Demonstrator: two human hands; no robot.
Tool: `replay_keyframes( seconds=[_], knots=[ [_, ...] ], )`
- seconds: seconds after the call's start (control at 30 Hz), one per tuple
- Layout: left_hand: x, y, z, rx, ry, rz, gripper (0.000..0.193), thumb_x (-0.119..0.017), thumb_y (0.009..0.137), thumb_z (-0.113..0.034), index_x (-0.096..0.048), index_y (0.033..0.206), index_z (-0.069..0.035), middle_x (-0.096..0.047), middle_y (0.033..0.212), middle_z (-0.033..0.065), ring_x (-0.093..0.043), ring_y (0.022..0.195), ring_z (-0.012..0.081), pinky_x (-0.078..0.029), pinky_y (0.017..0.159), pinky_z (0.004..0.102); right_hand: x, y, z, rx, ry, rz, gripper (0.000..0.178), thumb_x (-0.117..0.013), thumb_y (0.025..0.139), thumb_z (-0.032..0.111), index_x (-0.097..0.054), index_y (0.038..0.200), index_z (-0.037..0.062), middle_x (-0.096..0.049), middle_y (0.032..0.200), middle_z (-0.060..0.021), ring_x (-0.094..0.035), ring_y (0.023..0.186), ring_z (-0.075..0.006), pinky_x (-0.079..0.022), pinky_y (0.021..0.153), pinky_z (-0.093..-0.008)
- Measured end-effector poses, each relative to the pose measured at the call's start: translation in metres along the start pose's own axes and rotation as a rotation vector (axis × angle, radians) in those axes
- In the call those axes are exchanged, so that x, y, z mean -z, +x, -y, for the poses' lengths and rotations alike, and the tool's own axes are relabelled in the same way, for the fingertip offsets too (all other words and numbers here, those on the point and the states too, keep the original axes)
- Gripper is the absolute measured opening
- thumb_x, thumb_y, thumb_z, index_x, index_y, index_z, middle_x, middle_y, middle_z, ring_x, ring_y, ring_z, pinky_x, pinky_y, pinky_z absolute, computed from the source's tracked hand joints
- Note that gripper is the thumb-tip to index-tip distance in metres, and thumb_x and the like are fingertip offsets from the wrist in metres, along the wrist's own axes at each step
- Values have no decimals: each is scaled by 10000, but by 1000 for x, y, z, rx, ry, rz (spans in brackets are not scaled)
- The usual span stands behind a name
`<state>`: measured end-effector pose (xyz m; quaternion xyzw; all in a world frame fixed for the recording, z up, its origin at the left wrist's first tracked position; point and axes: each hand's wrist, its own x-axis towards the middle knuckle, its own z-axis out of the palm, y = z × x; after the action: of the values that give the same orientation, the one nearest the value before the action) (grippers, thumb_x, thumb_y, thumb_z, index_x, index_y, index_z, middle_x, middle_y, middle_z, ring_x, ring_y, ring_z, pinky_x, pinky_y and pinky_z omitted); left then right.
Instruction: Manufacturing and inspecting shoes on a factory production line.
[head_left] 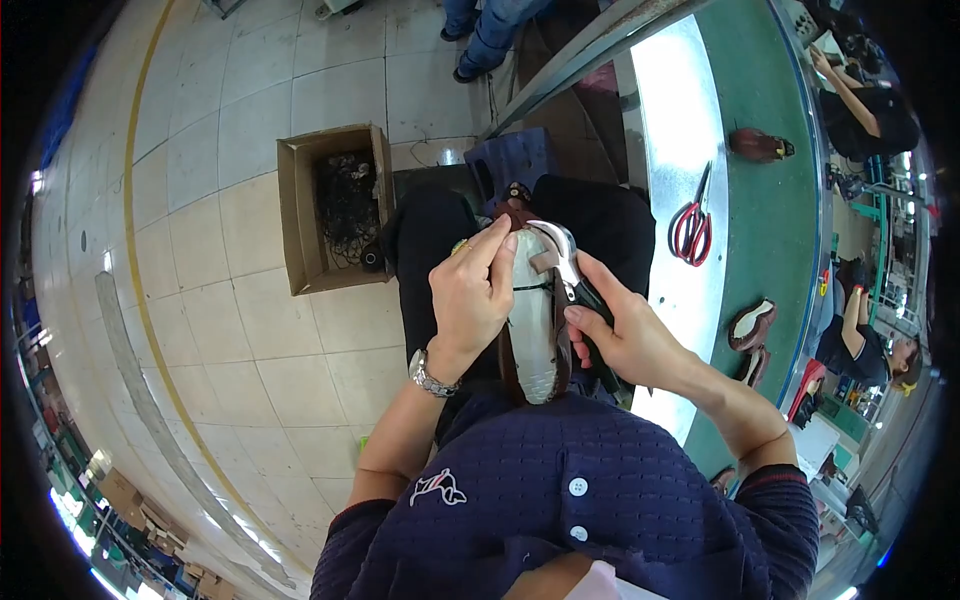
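Brown and pale, the shoe (533,330) sits bottom-up on the lap (612,220), seemingly part-worked (one tab (543,262) left sticking out). The left hand's (470,290) fingers hold its edge; the right hand's (632,335) grip pincers (568,270).

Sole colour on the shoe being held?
The sole is pale greyish-white; the head view shows it best.

Tool's dark handle (588,297) partly hidden by right hand (628,342)
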<state>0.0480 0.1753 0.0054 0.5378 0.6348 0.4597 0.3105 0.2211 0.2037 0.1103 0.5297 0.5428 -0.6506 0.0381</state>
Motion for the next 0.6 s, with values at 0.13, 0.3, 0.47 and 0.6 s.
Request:
replay_keyframes(
  seconds=[0.13, 0.3, 0.47, 0.6],
  knots=[
    [1, -4, 9, -108, 8, 0, 202, -632, 891, -38, -678, 1069, 44, -703, 998, 202, -712, 836, 285, -556, 725, 315, -13, -2, -15, 92, -154, -113, 551, -477, 999, 103, -200, 1470, 32, -628, 718, -137, -645, 596, -233, -531, 585, -339],
    [6, -3, 6, -127, -29, 41, 208, -619, 901, -29, -672, 1099, 10, -697, 1067, 187, -715, 872, 258, -548, 744, 298, -18, 1, -30, 143, -239, -198, 610, -504, 977, 69, -186, 1496, 29, -625, 709, -117, -626, 595, -209, -523, 598, -330],
    [7, -3, 14, -209, -62, 62, 245, -620, 864, 13, -655, 1104, -24, -686, 1090, 199, -708, 831, 283, -549, 728, 317, -20, 0, -36, 214, -329, -234, 595, -516, 959, 65, -215, 1471, 28, -648, 743, -192, -660, 624, -323, -537, 603, -386],
    [10, -3, 17, -223, 10, 119, 286, -620, 819, 45, -661, 1093, -23, -668, 1135, 208, -700, 850, 287, -548, 740, 330, -4, -5, -18, 222, -404, -181, 614, -542, 929, 60, -242, 1465, 42, -654, 771, -269, -656, 654, -436, -530, 606, -454]
  ],
)
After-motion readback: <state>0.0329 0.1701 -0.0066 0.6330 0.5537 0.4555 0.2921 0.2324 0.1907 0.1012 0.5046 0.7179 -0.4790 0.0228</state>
